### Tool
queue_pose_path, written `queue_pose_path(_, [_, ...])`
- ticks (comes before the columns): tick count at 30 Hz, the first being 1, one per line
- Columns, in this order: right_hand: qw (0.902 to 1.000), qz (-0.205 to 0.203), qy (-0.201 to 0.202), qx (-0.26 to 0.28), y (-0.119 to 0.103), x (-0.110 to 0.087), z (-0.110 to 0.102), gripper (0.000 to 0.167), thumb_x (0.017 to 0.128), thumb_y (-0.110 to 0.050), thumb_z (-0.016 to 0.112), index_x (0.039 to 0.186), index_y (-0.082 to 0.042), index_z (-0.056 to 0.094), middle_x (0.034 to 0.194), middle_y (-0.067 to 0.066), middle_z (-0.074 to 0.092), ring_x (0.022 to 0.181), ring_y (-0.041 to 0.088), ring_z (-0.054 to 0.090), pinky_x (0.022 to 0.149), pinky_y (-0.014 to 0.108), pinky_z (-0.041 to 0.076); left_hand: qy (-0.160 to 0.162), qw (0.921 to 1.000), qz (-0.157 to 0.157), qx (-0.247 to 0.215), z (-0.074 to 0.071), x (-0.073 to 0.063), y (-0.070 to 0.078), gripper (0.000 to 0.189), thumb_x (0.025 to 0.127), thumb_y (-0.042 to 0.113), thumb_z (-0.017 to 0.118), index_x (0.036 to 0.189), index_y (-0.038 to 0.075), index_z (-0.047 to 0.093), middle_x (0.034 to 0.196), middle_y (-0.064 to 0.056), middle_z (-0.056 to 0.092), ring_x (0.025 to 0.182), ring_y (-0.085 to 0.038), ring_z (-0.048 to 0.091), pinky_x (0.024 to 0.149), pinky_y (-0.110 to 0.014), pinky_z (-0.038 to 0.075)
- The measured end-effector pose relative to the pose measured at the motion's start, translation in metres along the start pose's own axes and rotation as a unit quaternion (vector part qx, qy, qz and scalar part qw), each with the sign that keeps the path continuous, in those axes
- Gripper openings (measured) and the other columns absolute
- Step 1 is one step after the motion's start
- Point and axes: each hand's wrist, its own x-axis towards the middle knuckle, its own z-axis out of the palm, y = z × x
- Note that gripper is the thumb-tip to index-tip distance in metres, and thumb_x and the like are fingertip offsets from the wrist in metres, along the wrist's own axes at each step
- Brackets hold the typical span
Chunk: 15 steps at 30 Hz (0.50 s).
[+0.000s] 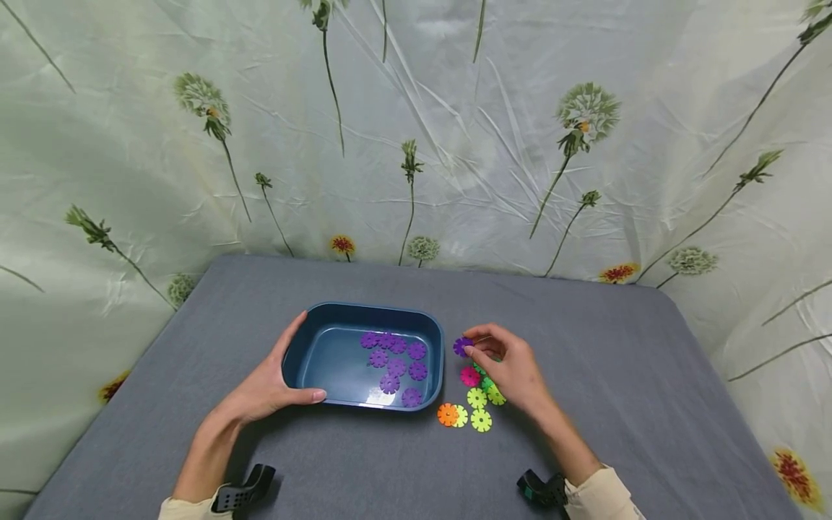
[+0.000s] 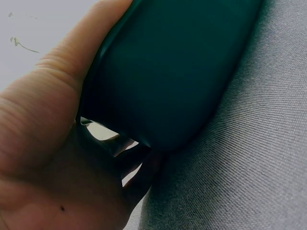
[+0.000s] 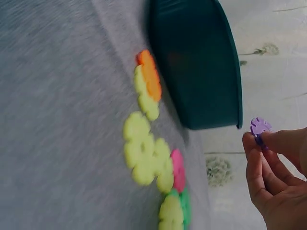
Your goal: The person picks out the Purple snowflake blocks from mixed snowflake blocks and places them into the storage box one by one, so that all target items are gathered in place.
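My left hand grips the left end of a dark blue plastic basin, thumb along the near rim and fingers round the far left corner. Several purple notched flower discs lie inside, mostly towards the basin's right half. Beyond its right end, my right hand pinches one purple disc between thumb and fingertips. In the right wrist view this disc is held up beside the basin's wall.
On the grey cloth-covered table, right of the basin, lie loose discs: an orange one overlapping a yellow one, a pink one, more yellow ones and green ones partly under my right hand. A flower-print curtain hangs behind.
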Motion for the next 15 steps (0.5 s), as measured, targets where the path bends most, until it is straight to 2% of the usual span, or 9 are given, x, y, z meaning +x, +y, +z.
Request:
queue_pose_path(7, [0.9991, 0.013, -0.009, 0.039, -0.012, 0.011, 0.012, 0.017, 0.096, -0.002, 0.072, 0.113, -0.004, 0.072, 0.113, 0.016, 0.075, 0.099, 0.027, 0.075, 0.082, 0.02, 0.059, 0.002, 1.0, 0.0, 0.006, 0.0, 0.0, 0.0, 0.133, 0.076, 0.025, 0.092, 0.168, 0.037, -0.003, 0.174, -0.024, 0.005, 0.152, -0.055, 0.02, 0.11, -0.08, 0.028])
queue_pose_path(11, [0.9992, 0.011, -0.014, 0.037, -0.019, 0.016, 0.02, 0.016, 0.096, -0.004, 0.073, 0.112, -0.007, 0.073, 0.11, 0.013, 0.075, 0.099, 0.025, 0.076, 0.084, 0.023, 0.06, 0.002, 1.0, -0.001, 0.006, 0.0, 0.0, 0.0, 0.132, 0.076, 0.025, 0.092, 0.168, 0.037, -0.003, 0.174, -0.024, 0.005, 0.152, -0.055, 0.02, 0.11, -0.08, 0.027])
queue_pose_path(15, [0.9996, -0.011, -0.019, 0.02, -0.028, 0.02, 0.027, 0.015, 0.097, -0.009, 0.074, 0.111, -0.011, 0.074, 0.107, 0.008, 0.075, 0.098, 0.021, 0.073, 0.087, 0.026, 0.059, 0.004, 1.0, 0.002, 0.005, 0.001, 0.0, 0.0, 0.133, 0.076, 0.024, 0.092, 0.168, 0.037, -0.003, 0.174, -0.025, 0.005, 0.152, -0.056, 0.02, 0.11, -0.081, 0.026])
